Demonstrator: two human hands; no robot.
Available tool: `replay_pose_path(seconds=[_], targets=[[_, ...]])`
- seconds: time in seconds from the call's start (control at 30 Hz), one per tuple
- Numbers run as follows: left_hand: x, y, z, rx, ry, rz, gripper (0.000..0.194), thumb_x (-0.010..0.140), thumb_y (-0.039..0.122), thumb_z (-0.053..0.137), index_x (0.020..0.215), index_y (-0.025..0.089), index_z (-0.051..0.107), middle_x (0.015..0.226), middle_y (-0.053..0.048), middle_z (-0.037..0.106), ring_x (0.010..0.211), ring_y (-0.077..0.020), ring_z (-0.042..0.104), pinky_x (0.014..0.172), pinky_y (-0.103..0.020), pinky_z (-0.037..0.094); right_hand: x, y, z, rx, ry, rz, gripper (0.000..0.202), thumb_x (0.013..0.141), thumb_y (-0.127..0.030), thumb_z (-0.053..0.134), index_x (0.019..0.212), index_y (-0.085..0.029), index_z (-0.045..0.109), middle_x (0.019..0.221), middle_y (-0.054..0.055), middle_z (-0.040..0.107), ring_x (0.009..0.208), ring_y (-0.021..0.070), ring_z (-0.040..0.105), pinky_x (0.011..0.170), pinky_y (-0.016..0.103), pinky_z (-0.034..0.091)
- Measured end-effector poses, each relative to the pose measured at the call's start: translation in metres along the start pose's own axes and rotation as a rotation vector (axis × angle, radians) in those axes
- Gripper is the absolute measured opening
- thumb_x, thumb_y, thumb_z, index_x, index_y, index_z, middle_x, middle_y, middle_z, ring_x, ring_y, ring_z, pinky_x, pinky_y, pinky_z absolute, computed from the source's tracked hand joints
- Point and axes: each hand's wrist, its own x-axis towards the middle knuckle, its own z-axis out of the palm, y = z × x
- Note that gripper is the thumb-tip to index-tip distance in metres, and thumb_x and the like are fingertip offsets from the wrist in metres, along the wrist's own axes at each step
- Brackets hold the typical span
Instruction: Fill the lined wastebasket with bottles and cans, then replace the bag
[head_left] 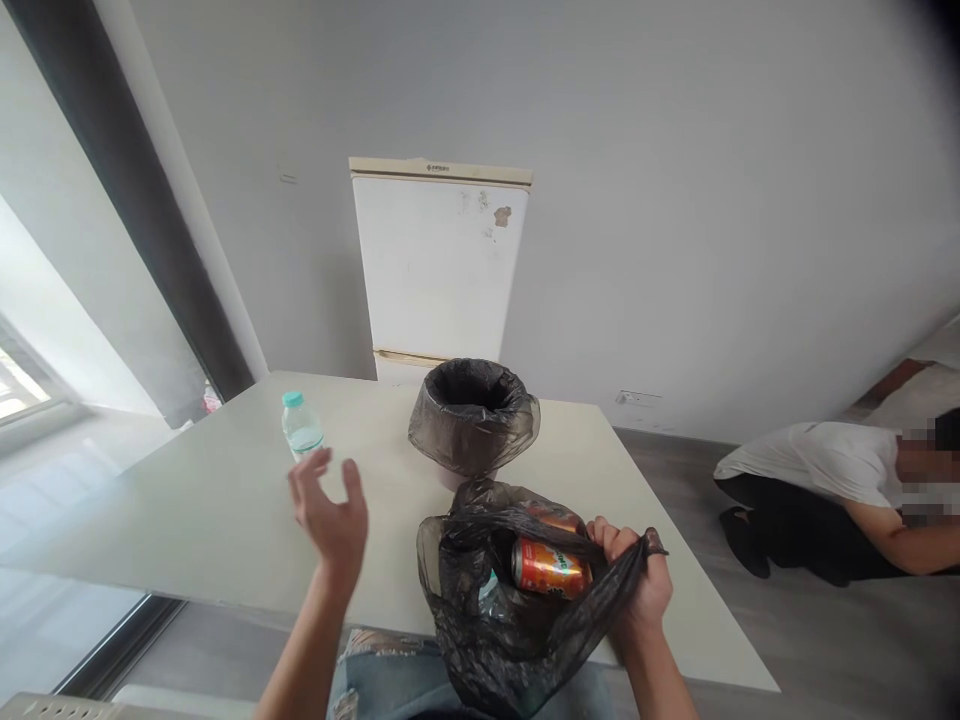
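**Open black plastic bag (517, 655) held by the right hand (646, 590) near a lined bin (474, 430)**

The bag's gathered edge is clenched in the grip of the right hand, with black film stretched across the thumb. Inside the bag's mouth, an orange can (551, 569) is seen lying on its side; a second can (556, 519) is partly covered by film behind it. A pale plastic item (488, 588) is also glimpsed there, too hidden to be identified. The bag is set at the near edge of the pale surface (202, 510), its lower part hung in front of the wearer's jeans (401, 680).

The grip of the left hand (334, 515) is open and empty, thumb and fingers parted. Its fingertips are seen against the lower part of a clear bottle (303, 425) with a teal cap; whether it is touched cannot be told.

The bin, draped in black film, is placed just beyond the bag. Behind the surface, a white refrigerator (439, 265) is stood by the grey wall (675, 200). At the far right, a person in a white top (825, 470) is seen bent low.
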Motion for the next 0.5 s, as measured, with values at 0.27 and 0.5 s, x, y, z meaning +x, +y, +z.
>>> replay_pose_path(seconds=[0.27,0.5], targets=[[-0.117,0.146,-0.014,-0.33,-1.292,0.55,0.029,0.088,0.008,0.054,0.107,0.024,0.07,0.103,-0.011,0.072,0.104,-0.0259,0.067,0.093,-0.038,0.058,0.001,0.002,-0.005,-0.028,-0.038,-0.003,0.058,0.104,-0.053,0.047,0.054,-0.024,0.051,0.056,0.001,0.036,0.069,0.0209,0.04,0.075,0.045,0.033],[-0.134,0.139,0.036,-0.015,-1.455,0.529,0.063,0.083,0.006,0.06,0.145,0.018,0.056,0.144,-0.019,0.06,0.137,-0.0383,0.052,0.115,-0.057,0.044,0.001,0.003,-0.01,-0.021,-0.044,0.014,0.054,0.103,-0.049,0.05,0.055,-0.024,0.05,0.057,0.001,0.036,0.067,0.0207,0.04,0.077,0.048,0.037]])
